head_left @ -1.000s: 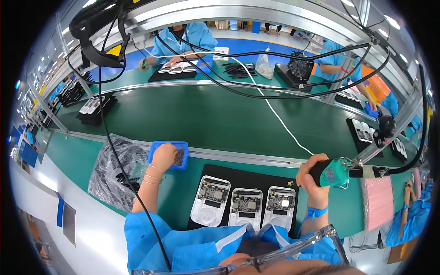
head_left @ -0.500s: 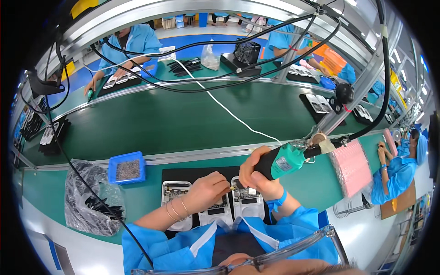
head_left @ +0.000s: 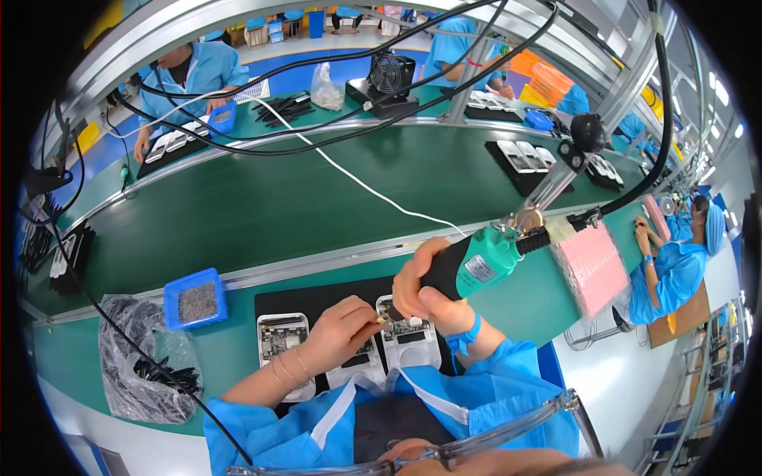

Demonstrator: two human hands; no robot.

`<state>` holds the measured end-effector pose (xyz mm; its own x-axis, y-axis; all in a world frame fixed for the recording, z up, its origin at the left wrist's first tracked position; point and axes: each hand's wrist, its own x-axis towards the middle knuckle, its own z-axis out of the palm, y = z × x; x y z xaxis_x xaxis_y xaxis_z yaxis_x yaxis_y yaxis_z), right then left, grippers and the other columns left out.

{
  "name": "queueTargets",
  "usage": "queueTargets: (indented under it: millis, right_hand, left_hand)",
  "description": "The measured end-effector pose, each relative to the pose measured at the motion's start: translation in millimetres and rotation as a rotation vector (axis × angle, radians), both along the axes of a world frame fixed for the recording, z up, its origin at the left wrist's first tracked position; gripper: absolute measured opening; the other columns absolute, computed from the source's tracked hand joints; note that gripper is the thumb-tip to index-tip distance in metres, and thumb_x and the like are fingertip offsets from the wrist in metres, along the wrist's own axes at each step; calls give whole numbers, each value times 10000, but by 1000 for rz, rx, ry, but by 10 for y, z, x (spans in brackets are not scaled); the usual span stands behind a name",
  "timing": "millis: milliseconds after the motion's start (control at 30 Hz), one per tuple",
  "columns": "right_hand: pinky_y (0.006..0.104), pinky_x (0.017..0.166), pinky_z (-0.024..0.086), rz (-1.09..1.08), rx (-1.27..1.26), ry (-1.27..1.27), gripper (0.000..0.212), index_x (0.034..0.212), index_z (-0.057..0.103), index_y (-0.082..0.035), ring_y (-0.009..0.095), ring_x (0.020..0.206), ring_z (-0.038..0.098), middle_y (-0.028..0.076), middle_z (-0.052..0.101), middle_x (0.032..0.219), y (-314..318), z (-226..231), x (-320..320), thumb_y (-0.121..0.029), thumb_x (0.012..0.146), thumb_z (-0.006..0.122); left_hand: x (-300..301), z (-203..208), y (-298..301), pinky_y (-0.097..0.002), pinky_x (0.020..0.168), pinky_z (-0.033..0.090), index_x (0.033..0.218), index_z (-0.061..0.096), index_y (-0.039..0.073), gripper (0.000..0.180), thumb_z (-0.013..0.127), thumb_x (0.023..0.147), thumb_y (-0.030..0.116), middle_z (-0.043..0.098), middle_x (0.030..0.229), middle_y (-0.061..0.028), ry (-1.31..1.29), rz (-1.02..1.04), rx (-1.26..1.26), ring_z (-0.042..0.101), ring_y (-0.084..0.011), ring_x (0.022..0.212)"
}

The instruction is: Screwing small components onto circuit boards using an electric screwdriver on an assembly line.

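My right hand (head_left: 432,295) is wrapped round a green and black electric screwdriver (head_left: 481,268), which slants down to the left. Its tip is over the rightmost white housing (head_left: 413,353), which has a circuit board inside. Beside the tip, my left hand (head_left: 343,332) is pinched closed; a small yellowish bit shows at its fingertips, too small to name. A middle white housing (head_left: 363,371) lies partly under my left hand. The left white housing (head_left: 283,337) shows its circuit board. All three rest on a black tray (head_left: 274,305).
To the left are a blue bin (head_left: 198,324) of small metal screws and a clear plastic bag (head_left: 119,373) with black parts. A pink wrapped stack (head_left: 594,268) lies at the right. Beyond runs a green conveyor belt (head_left: 317,190). Black cables hang across; co-workers sit opposite and at right.
The whole view has shifted, so the bench appears farther left and slightly tilted. Both hands stay at the rightmost housing, with the screwdriver still held.
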<state>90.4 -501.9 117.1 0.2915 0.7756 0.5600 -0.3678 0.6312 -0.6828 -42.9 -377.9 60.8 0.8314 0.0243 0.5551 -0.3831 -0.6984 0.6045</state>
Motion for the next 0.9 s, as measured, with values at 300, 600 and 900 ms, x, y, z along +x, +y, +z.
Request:
queueTargets:
  millis: [300, 600, 900]
  right_hand:
    - [264, 498, 409, -171, -23, -100, 267, 976, 385, -29, 126, 540, 487, 47, 484, 629, -54, 6, 131, 11, 777, 558]
    - [214, 555, 436, -335, -230, -176, 254, 963, 469, 4, 77, 613, 532, 16, 548, 695, 111, -436, 189, 22, 746, 600]
    - [267, 487, 396, -328, -207, -282, 271, 1011, 386, -46, 107, 492, 420, 35, 457, 625, 208, -508, 221, 27, 799, 537]
  left_hand:
    - [15, 52, 55, -363, 706, 474, 935, 545, -3, 289, 693, 696, 61, 553, 924, -135, 57, 50, 6, 557, -291, 838]
    - [-26, -445, -309, -474, 1037, 273, 1167, 482, -62, 674, 585, 730, 440, 425, 1245, -242, 222, -89, 643, 336, -392, 1243]
    - [9, -396, -349, -521, 1005, 283, 1125, 493, -52, 662, 569, 741, 482, 430, 1198, -244, 255, -54, 628, 335, -429, 1215]
